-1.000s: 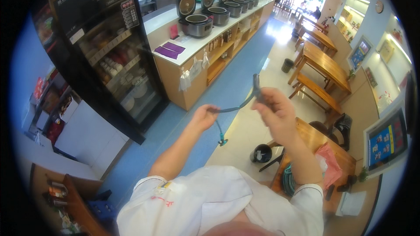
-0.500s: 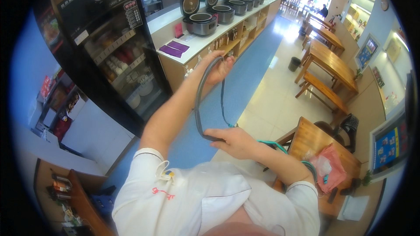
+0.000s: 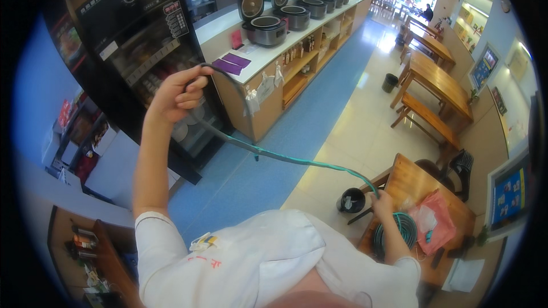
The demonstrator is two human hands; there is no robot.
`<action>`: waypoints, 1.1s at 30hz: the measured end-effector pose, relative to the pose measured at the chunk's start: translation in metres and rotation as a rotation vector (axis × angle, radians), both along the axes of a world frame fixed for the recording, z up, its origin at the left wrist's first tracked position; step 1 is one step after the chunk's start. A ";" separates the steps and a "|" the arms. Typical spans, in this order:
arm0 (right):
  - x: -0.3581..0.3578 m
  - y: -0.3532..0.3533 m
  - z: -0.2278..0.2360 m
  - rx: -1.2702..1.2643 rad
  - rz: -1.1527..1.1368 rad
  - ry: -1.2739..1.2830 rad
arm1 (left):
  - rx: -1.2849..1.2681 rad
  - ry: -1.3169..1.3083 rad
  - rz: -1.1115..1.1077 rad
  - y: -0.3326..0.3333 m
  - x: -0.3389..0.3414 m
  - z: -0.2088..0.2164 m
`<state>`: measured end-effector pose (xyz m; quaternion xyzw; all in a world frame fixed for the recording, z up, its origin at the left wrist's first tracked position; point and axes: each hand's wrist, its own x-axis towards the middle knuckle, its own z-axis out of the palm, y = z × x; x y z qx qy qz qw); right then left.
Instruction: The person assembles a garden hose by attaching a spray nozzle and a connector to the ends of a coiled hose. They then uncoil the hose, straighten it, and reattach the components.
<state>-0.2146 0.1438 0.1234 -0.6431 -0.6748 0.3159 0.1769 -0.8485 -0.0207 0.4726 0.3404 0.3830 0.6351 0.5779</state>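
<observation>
A long, thin hose or cable (image 3: 311, 163), dark grey toward one end and teal green further along, stretches between my hands. My left hand (image 3: 181, 96), raised in front of the dark cabinet, has its fingers curled round the dark part. From there a dark loop arches over and its loose end hangs down in front of the counter. Lower right, my right hand (image 3: 383, 203) grips the green part at the table's edge. Beside my right forearm a coil of the same green line (image 3: 407, 229) lies on the wooden table (image 3: 408, 179), partly hidden by the arm.
Several rice cookers (image 3: 266, 34) with raised lids stand on the white counter (image 3: 237, 82), near purple packets (image 3: 231, 64). A tall glass-fronted cabinet (image 3: 188, 162) is at left. A pink plastic bag (image 3: 442, 225) lies on the table; a black bin (image 3: 351, 200) stands beside it.
My left hand has moved left and toward me, and my right hand right and down to the table's edge. The line, bent in a close loop before, now spans wide between them.
</observation>
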 end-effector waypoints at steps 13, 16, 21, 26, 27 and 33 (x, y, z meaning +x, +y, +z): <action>0.161 -0.011 -0.027 0.709 -0.195 -0.300 | -0.224 -0.201 0.284 -0.064 -0.127 -0.093; 0.172 0.019 -0.004 0.685 -0.344 -0.088 | -0.264 -0.366 0.297 -0.061 -0.131 -0.133; 0.184 0.034 0.004 0.746 -0.424 0.210 | -0.417 -0.499 0.456 -0.047 -0.129 -0.212; 0.153 0.015 -0.021 0.689 -0.442 0.150 | -0.406 -0.642 0.662 -0.038 -0.115 -0.271; 0.144 0.004 -0.021 0.442 -0.527 0.123 | -0.400 -0.661 0.691 -0.036 -0.109 -0.280; 0.026 -0.064 -0.031 0.415 -0.154 -0.014 | -0.381 -0.809 0.585 -0.033 -0.088 -0.311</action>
